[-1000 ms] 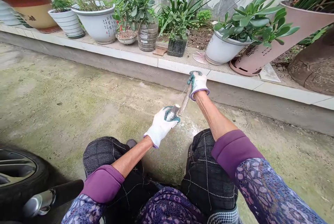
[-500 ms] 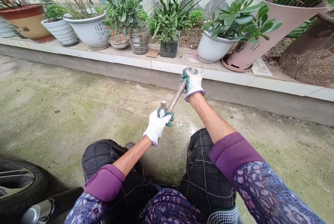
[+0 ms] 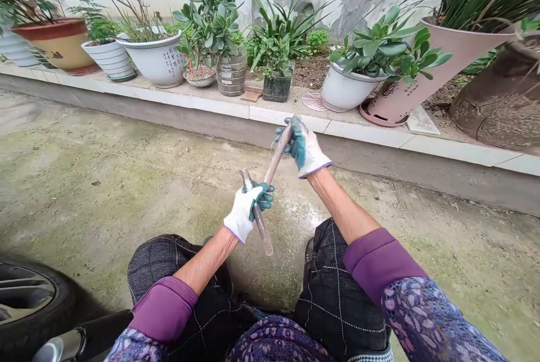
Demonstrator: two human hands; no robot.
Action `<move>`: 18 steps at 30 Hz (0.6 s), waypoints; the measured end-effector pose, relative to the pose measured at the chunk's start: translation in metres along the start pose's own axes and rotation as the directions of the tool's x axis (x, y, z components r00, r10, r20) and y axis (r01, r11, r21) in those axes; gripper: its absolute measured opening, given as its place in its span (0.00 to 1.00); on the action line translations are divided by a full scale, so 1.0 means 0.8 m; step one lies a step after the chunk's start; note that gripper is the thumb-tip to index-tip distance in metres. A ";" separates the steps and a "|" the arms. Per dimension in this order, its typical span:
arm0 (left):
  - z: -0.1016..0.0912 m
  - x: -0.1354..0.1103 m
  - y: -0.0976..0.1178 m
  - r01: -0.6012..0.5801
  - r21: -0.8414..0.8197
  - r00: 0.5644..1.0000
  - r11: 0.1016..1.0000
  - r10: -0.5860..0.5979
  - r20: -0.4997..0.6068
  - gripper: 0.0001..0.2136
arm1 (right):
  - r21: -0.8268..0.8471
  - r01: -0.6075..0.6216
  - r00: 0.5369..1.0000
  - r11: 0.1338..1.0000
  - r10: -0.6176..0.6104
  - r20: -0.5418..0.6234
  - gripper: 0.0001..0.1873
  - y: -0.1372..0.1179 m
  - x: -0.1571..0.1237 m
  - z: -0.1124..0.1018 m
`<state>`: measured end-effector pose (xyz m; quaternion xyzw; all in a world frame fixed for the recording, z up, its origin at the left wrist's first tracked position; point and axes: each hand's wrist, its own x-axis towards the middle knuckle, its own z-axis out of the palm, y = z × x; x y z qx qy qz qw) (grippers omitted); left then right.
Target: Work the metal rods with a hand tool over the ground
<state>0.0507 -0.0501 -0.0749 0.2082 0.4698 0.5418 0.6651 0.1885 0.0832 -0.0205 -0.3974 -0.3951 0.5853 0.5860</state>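
Both my hands wear white gloves with green coated palms and fingers. My left hand (image 3: pixel 247 210) is closed around the place where two wooden sticks cross. The shorter stick (image 3: pixel 262 231) slants down through that hand, its upper end showing above the thumb with something pale wrapped near it. The longer stick (image 3: pixel 278 155) runs up and right to my right hand (image 3: pixel 306 148), which holds its far end with fingers loosely bent around it. A thin strand, perhaps wire or string, curves beside the longer stick near the right fingers. The joint itself is mostly hidden by the left glove.
Beyond my hands runs a low tiled ledge (image 3: pixel 228 104) with several potted plants, among them a white pot (image 3: pixel 348 92) and a tall pink pot (image 3: pixel 400 92). A vehicle wheel (image 3: pixel 29 300) stands at lower left. Concrete ground (image 3: pixel 139 182) lies below.
The shorter stick has tilted, so its lower length now shows below my left hand. My right hand has turned and its fingers have loosened at the longer stick's end.
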 end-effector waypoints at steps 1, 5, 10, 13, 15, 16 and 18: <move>-0.001 -0.003 -0.002 0.016 0.009 1.000 1.000 -0.016 0.007 0.15 | 0.027 0.008 0.999 1.000 -0.007 -0.033 0.25 -0.002 0.006 -0.005; 0.001 -0.012 -0.008 0.049 0.051 0.999 0.997 -0.050 0.020 0.14 | 0.069 -0.011 0.997 0.998 0.016 -0.075 0.23 -0.003 0.012 -0.010; 0.012 -0.019 -0.008 0.064 0.036 0.998 0.997 -0.064 -0.007 0.09 | 0.086 -0.100 0.994 0.991 0.103 -0.022 0.19 0.011 -0.019 -0.010; 0.012 -0.021 -0.014 0.099 0.069 0.995 0.993 -0.099 -0.012 0.07 | 0.089 -0.187 0.980 0.978 0.192 -0.046 0.15 0.024 -0.031 -0.019; 0.010 -0.021 -0.020 0.134 0.079 0.991 0.988 -0.133 -0.016 0.06 | 0.111 -0.289 0.954 0.951 0.296 -0.054 0.11 0.028 -0.032 -0.027; 0.009 -0.021 -0.023 0.156 0.078 0.988 0.985 -0.156 -0.014 0.06 | 0.127 -0.312 0.945 0.941 0.321 -0.055 0.09 0.028 -0.030 -0.032; 0.007 -0.022 -0.026 0.194 0.076 0.981 0.978 -0.194 -0.001 0.05 | 0.160 -0.297 0.950 0.941 0.309 -0.051 0.07 0.023 -0.019 -0.046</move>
